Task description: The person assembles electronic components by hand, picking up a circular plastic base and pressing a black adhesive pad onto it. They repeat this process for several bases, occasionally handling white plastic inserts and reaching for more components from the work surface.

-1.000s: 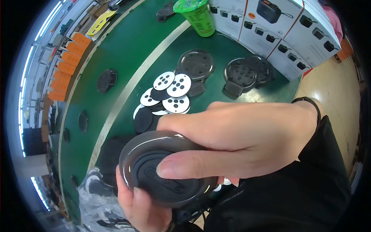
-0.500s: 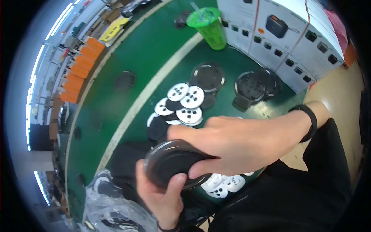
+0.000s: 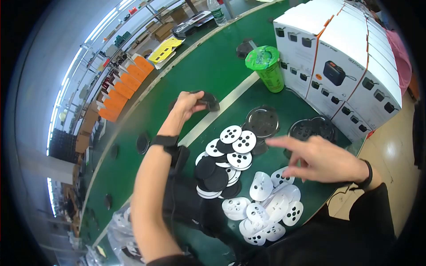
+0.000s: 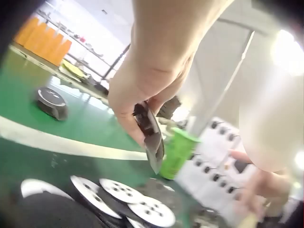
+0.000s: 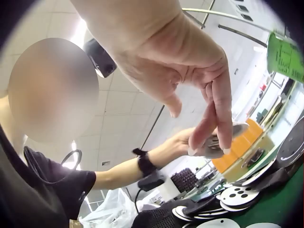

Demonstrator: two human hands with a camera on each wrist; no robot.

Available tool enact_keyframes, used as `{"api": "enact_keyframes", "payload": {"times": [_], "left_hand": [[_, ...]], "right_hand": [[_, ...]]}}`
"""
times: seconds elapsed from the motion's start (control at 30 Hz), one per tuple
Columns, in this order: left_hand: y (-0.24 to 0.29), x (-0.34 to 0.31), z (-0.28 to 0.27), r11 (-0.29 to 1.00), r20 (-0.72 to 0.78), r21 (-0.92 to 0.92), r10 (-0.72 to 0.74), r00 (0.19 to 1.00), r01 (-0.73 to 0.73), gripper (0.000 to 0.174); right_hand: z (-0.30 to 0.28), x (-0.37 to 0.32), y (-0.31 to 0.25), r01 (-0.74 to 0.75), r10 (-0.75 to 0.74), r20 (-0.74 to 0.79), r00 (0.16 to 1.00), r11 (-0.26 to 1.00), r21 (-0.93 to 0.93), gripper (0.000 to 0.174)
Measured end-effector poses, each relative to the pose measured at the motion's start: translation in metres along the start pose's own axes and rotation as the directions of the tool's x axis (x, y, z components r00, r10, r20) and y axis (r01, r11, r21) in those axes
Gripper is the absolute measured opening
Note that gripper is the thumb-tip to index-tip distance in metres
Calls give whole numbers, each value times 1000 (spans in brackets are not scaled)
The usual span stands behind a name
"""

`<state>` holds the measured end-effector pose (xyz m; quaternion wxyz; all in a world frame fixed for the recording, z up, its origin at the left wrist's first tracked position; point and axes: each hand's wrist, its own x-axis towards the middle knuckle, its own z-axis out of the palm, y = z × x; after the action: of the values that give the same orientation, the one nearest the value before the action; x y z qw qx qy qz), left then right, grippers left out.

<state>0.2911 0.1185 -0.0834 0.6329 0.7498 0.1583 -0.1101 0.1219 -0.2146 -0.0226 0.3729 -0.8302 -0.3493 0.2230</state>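
Note:
My left hand (image 3: 187, 105) reaches out over the green table near the white line, pinching a dark, round plastic part (image 3: 208, 101) with a tab. The left wrist view shows this part (image 4: 151, 137) edge-on between thumb and fingers. On the right, my right hand (image 3: 317, 159) hovers with its index finger stretched out and holds nothing. Below its fingers lie white peeled sheets (image 3: 275, 206) with holes. White discs (image 3: 240, 159) with black holes overlap black foam-like discs (image 3: 215, 178) between the hands. Another dark round part (image 3: 262, 122) lies just beyond them, and more dark parts (image 3: 310, 128) sit partly behind the right hand.
White printed boxes (image 3: 337, 75) stand at the back right, beside a green cup (image 3: 268, 73). Further dark parts (image 3: 143, 143) are spread along the green surface (image 3: 208, 57) beyond the white line. A clear plastic bag (image 3: 120, 230) is at the near left.
Both hands held the dark round part close in front of me; the right hand has let go and moved right. The left hand has carried the part forward. The head view has shifted.

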Motion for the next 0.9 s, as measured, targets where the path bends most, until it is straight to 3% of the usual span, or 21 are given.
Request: {"api": "enact_keyframes", "payload": {"times": [0.1,0.13,0.17,0.2,0.23,0.3,0.37,0.43,0.5,0.53,0.63,0.7,0.8,0.9], "left_hand": [[-16,47,-9,994,-46,-102,46,998,-50,31],[-11,36,2,979,-275,205,64,959,-7,40],[-11,27,4,859,-325,510,145,935,45,54],[-14,24,0,609,-209,793,298,931,-17,58],[-12,16,1,266,-41,961,404,914,-74,61],[-8,-13,16,292,213,917,214,953,-271,65],[-12,-57,42,395,397,834,54,916,-385,64],[-30,-81,59,141,452,862,221,864,-487,62],[-32,-75,55,217,418,862,205,885,-457,62],[-22,-75,54,305,390,870,55,919,-387,60],[-32,-68,41,354,338,853,186,923,-384,49],[-28,-60,34,493,256,824,117,959,-280,26],[-8,-64,20,797,188,598,-38,981,-84,8],[5,-73,3,793,79,609,-42,996,-15,11]], "right_hand": [[-1,-19,6,-87,90,91,992,996,-33,48],[-3,-23,8,-106,109,94,990,994,-39,46],[-3,-28,9,-126,130,104,986,991,-44,44],[-4,-30,10,-140,145,116,983,989,-53,42],[-4,-31,13,-125,130,114,985,991,-49,40],[-1,-29,18,-91,95,104,990,995,-39,36],[3,-23,18,-67,72,109,991,997,-49,34],[9,-16,18,-20,25,94,995,998,-60,34],[16,-13,16,44,-40,57,998,996,-78,35],[15,-12,9,33,-28,60,998,996,-81,34],[14,-10,2,30,-29,23,999,998,-51,32],[8,-7,-3,9,-9,34,999,1000,-8,29],[-2,12,-11,17,-14,50,999,998,-63,28],[-15,73,-23,183,-181,73,981,983,-20,29]]}}
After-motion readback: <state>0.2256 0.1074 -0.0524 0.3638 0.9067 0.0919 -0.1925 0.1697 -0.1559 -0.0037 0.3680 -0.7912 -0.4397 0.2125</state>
